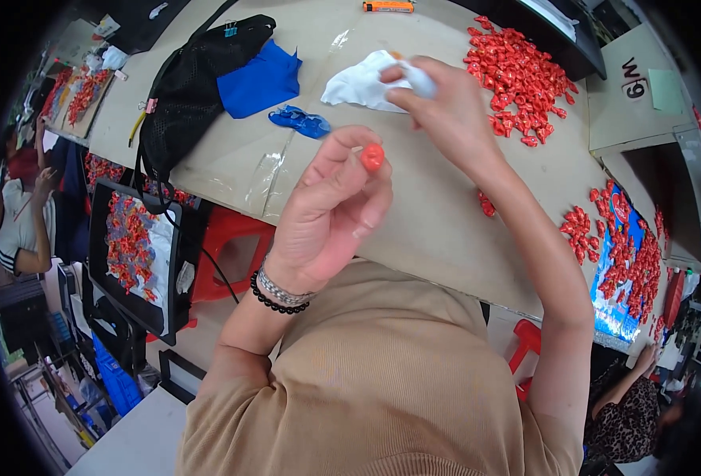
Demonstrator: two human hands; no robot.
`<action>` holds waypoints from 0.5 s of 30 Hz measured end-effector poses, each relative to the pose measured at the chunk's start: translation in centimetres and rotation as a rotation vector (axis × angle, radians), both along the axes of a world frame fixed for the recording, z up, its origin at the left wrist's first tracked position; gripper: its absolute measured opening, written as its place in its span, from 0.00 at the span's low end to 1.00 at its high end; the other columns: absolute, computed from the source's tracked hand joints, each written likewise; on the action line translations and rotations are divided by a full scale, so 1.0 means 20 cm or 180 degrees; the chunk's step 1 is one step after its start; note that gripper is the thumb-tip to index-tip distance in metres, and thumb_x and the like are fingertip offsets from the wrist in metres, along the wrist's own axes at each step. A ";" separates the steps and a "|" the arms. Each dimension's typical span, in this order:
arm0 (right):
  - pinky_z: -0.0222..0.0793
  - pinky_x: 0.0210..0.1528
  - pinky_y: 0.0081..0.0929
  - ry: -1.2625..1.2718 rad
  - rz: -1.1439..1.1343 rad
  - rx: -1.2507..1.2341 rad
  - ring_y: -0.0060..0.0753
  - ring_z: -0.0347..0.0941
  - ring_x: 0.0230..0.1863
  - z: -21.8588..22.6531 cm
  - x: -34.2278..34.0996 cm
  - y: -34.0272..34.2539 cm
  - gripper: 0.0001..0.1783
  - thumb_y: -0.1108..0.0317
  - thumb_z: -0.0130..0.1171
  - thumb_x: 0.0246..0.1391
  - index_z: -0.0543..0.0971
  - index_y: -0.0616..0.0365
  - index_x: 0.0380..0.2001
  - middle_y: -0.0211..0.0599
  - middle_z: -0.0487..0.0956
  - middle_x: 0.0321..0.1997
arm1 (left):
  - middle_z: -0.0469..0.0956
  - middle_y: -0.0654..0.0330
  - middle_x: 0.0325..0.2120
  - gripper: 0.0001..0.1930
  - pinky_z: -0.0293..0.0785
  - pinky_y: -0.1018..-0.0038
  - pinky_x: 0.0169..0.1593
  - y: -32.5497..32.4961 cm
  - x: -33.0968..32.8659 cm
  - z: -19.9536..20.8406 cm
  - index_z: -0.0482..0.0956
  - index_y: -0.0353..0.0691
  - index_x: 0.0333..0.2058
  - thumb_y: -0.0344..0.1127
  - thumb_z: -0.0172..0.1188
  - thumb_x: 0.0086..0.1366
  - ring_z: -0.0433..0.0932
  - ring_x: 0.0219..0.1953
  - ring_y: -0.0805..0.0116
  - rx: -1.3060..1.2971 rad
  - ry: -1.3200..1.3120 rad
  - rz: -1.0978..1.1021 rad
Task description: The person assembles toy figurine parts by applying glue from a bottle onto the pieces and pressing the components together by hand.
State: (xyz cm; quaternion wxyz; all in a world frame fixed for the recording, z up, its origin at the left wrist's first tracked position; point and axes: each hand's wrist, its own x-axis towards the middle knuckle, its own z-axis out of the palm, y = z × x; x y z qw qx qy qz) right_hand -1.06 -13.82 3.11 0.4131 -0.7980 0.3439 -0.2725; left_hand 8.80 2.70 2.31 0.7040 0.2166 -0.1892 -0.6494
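Raised over the near part of the table, my left hand (331, 202) pinches a small shiny red piece (373, 157) between thumb and forefinger. The other fingers of that hand are curled. Farther forward and to the right, my right hand (446, 103) is closed on a whitish object (420, 82), smeared by motion, so its kind is unclear. A white cloth (354, 82) lies on the table just left of my right hand. Beyond my right forearm spreads a large heap of similar red pieces (517, 75), and a few red pieces (486, 204) lie close beside the forearm.
A black mesh bag (200, 87), a blue cloth (263, 82) and a crumpled blue scrap (299, 120) lie at left. An orange tube (388, 6) sits at the far edge. More red pieces (632, 262) lie at right. Below the table's left edge stands a filled black tray (166, 305). Other people are nearby.
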 end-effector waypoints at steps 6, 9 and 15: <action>0.69 0.39 0.35 0.0696 0.0471 -0.1544 0.45 0.74 0.36 -0.17 0.25 -0.06 0.12 0.69 0.62 0.45 0.80 0.57 0.36 0.37 0.78 0.37 | 0.76 0.64 0.32 0.17 0.58 0.82 0.21 0.05 0.01 0.00 0.68 0.41 0.52 0.40 0.52 0.67 0.67 0.21 0.76 0.0166 0.0663 -0.0067; 0.69 0.37 0.36 0.1132 0.0346 -0.1850 0.46 0.74 0.34 -0.17 0.24 -0.06 0.12 0.68 0.63 0.44 0.79 0.56 0.35 0.38 0.78 0.34 | 0.77 0.65 0.32 0.17 0.58 0.83 0.21 0.05 0.02 -0.02 0.67 0.40 0.53 0.41 0.49 0.68 0.66 0.21 0.76 0.0370 0.1029 -0.0169; 0.66 0.24 0.29 0.0050 -0.0233 0.0333 0.28 0.72 0.21 0.02 -0.02 0.01 0.08 0.69 0.64 0.44 0.78 0.60 0.29 0.33 0.76 0.20 | 0.78 0.62 0.33 0.17 0.58 0.85 0.19 0.04 0.01 -0.06 0.66 0.39 0.52 0.42 0.43 0.71 0.62 0.20 0.78 0.0772 0.1489 -0.0183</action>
